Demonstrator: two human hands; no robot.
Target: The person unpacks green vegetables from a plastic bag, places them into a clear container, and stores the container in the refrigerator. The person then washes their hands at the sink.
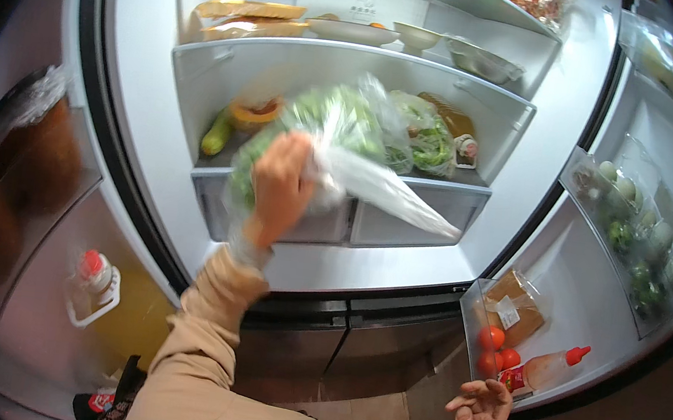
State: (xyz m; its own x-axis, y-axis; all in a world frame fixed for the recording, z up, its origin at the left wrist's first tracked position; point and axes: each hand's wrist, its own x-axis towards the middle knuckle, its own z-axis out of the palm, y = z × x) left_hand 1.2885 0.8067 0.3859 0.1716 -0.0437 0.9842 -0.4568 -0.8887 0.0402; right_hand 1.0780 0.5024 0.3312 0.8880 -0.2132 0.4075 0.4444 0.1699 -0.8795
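Observation:
My left hand [281,188] grips the gathered neck of a clear plastic bag [386,187] of leafy green vegetables [341,114]. The bag hangs at the front of the refrigerator's lower open shelf [477,177], and its twisted end points to the right. Motion blurs both bag and hand. Low on the right, my right hand [480,416] holds nothing, its fingers apart and partly curled. Nearest to it are a sauce bottle with a red cap [546,367] and several tomatoes [492,338] in the right door's bottom bin.
Behind the bag lie a green squash [216,134], a cut pumpkin [255,112] and bagged greens [434,146]. Dishes [352,31] stand on the shelf above. Eggs [625,188] fill a right door bin. A large oil jug [131,317] is in the left door.

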